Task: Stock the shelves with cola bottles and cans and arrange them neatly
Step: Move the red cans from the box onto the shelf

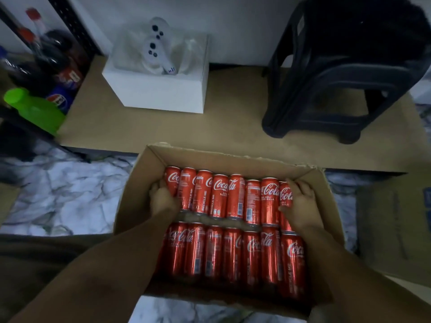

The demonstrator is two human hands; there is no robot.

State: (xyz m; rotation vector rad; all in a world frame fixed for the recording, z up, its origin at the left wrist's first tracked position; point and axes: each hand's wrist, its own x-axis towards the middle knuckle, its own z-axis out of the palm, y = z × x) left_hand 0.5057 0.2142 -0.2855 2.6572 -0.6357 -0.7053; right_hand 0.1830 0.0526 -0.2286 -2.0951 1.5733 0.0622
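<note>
Looking down into an open cardboard box (pixel 235 159) on the marble-patterned floor (pixel 58 194), we log two rows of red cans lying on their sides. The far row (pixel 219 194) has eight cans; the near row (pixel 233 252) shows at least seven, its left end covered by a forearm.

Labels: most cans carry white "Coca-Cola" script. "RECYCLE ME" runs along the side of several. We read "ASLI" under the script on two cans at the right; the other small print is too blurred.

The left hand (pixel 163 199) sits at the left of the far row, fingers curled round the left end can (pixel 172 180), against the box wall. The right hand (pixel 300 206) wraps the right end can (pixel 285 194), thumb lying across its label.

Beyond the box a brown cardboard sheet (pixel 163 127) covers the floor. On it stand a white box (pixel 163 94) holding white controllers (pixel 154 52) with dark buttons, one bearing blue handwriting we cannot read, and a black plastic stool (pixel 338 78).

At far left, beside a dark shelf upright (pixel 77 26), we see dark cola bottles (pixel 46 47) with red caps, a Pepsi bottle (pixel 58 100) and a green bottle (pixel 30 106)
</note>
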